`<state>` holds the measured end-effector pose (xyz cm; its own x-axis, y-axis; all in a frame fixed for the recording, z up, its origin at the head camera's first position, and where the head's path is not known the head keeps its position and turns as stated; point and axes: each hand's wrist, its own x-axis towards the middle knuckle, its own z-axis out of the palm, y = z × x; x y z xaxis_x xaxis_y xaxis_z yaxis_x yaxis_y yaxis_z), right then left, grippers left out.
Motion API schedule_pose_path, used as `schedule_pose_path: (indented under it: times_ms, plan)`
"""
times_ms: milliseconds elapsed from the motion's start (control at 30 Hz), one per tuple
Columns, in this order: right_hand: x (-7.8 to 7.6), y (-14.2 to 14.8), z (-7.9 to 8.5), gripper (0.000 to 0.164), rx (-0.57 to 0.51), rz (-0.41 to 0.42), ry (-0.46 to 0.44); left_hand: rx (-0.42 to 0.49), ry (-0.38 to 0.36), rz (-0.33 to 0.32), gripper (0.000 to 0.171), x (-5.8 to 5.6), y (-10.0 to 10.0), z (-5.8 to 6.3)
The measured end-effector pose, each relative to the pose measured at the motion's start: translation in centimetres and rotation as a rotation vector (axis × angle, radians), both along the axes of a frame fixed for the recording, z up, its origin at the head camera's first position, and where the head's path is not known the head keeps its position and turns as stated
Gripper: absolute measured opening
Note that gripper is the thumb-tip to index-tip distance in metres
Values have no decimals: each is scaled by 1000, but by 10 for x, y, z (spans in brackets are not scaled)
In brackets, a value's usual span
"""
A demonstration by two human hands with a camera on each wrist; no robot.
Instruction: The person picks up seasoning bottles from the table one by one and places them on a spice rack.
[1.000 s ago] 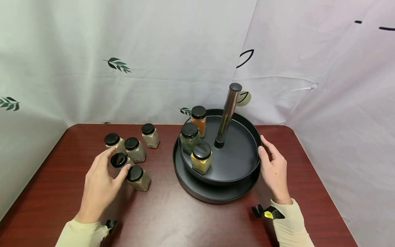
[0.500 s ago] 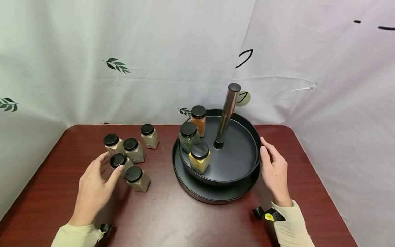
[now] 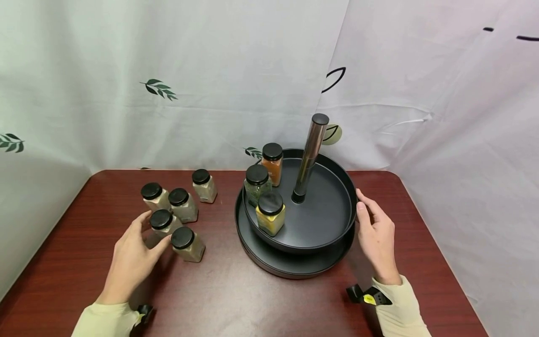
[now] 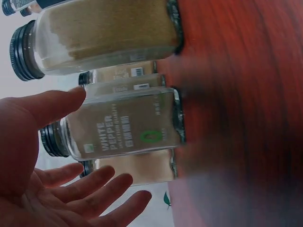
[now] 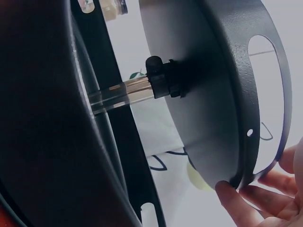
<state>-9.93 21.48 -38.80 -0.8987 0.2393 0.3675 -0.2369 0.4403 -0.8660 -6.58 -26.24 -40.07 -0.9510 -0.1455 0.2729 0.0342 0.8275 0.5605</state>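
My left hand reaches in at a square glass jar of white pepper with a black lid. In the left wrist view, thumb and spread fingers stand on either side of this white pepper jar, with no grip on it. Another jar of tan powder is just right of my thumb. On the right, my right hand has fingertips against the outer wall of the upper tray of a black two-tier turntable. The right wrist view shows the fingers at the slotted wall and lower edge.
Three more pale-powder jars stand behind, among them one jar farther back. On the upper tray are an orange jar, a green herb jar and a yellow jar. A tall metal post rises from its centre. A white curtain hangs behind the table.
The upper tray has turned slightly, its jars shifting clockwise as my right hand moves a little nearer. My left hand has drawn back left, then come in lower around the white pepper jar.
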Motion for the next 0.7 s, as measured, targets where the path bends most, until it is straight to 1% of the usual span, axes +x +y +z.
schedule_pose_path:
  times_ms: [167, 300, 467, 700]
  plan:
    - [1, 0, 0, 34, 33, -13, 9, -10, -27, -9, 80, -4, -3, -5]
    - [2, 0, -1, 35, 31, -17, -1, 2, -55, -28, 79, -7, -8, -9]
    - [1, 0, -2, 37, 6, 7, -5, 23, -73, -59, 74, -10, -12, -14]
    - [-1, 1, -3, 39, -24, 50, -5, 18, -71, -74, 64, -12, -13, -17]
